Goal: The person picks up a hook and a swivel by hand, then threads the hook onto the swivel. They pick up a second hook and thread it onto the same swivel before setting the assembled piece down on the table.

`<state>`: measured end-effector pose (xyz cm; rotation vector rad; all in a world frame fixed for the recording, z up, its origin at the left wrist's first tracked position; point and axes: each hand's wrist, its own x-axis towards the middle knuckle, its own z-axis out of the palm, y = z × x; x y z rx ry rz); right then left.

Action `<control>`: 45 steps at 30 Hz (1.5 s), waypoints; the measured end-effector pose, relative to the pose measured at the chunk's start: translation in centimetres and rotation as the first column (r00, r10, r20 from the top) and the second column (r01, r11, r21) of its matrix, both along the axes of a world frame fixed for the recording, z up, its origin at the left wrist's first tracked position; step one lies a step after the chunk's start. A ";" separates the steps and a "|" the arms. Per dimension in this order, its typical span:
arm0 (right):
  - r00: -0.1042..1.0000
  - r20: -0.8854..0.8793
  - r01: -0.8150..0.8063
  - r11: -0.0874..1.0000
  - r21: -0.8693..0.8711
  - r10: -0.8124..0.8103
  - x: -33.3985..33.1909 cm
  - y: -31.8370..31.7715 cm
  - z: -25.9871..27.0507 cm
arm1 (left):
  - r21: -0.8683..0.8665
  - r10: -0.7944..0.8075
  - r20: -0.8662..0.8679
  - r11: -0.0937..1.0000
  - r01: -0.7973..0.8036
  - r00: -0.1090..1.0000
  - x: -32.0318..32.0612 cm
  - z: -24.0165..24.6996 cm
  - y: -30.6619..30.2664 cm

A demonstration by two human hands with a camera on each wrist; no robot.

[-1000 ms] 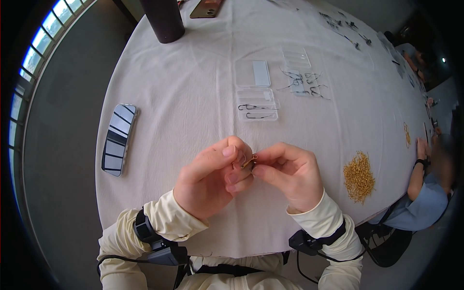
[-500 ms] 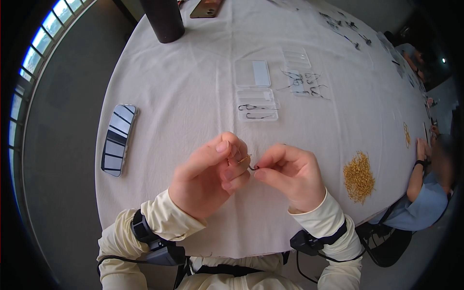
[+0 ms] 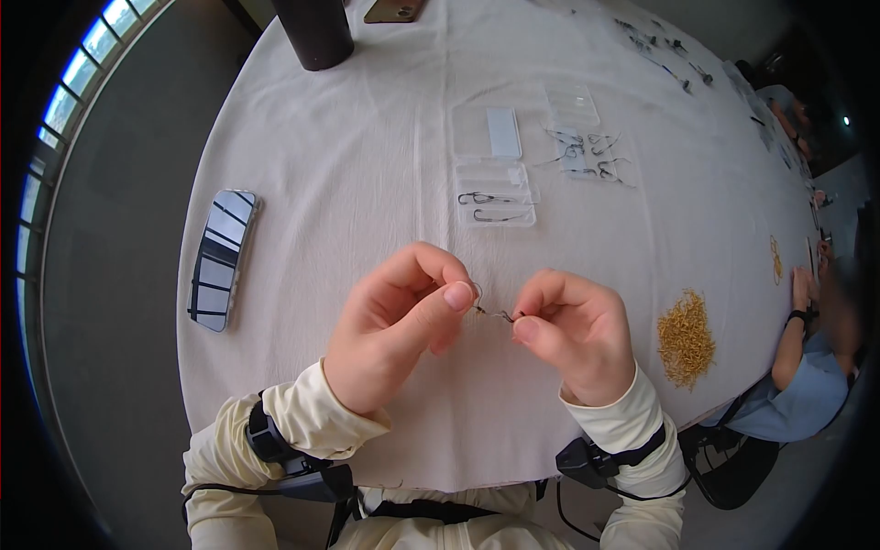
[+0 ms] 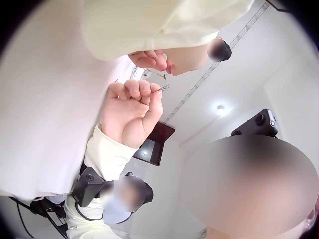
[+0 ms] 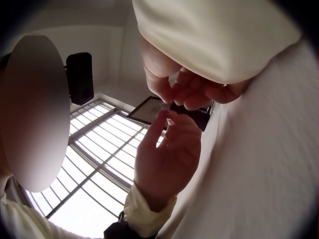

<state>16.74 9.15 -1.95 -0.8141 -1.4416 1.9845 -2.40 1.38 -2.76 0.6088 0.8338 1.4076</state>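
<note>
Above the near part of the table my left hand (image 3: 396, 330) pinches a thin line with a small gold and dark piece (image 3: 480, 310) between thumb and forefinger. Just right of it, my right hand (image 3: 581, 337) pinches a small dark hook-like piece (image 3: 507, 317) in its fingertips. A short strand spans the gap between the fingertips. In the left wrist view the right hand (image 4: 130, 112) holds thin dark wire ends (image 4: 164, 88), and the left hand (image 4: 174, 60) is partly covered by its sleeve. The right wrist view shows both hands' fingertips close together, the held piece too small to make out.
Beyond the hands lie an open clear box (image 3: 496, 216) with dark hooks and another (image 3: 600, 167) with several hooks. A pile of gold pieces (image 3: 686, 339) is on the right, a phone (image 3: 223, 261) on the left, a dark cup (image 3: 314, 37) behind. A person (image 3: 807, 376) sits at the right.
The right hand has moved slightly right with the dark piece. The left hand's thumb and forefinger have closed on the line, and the gold piece now sits at their tips. The head view has shifted slightly.
</note>
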 end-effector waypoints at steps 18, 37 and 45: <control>0.993 0.099 0.061 0.997 0.054 -0.067 -0.2 -0.3 -0.2 | 0.209 0.136 -0.489 0.977 -0.036 0.861 1.1 -0.1 -0.4; 0.989 -0.065 0.142 0.984 0.108 -0.135 -0.7 -1.1 -1.0 | 0.631 0.543 -0.742 0.764 0.135 0.393 0.7 0.1 0.0; 0.973 -0.179 0.136 0.990 -0.044 -0.142 -0.8 -1.6 -1.0 | 0.649 0.571 -0.740 0.745 0.155 0.356 0.7 -0.2 0.1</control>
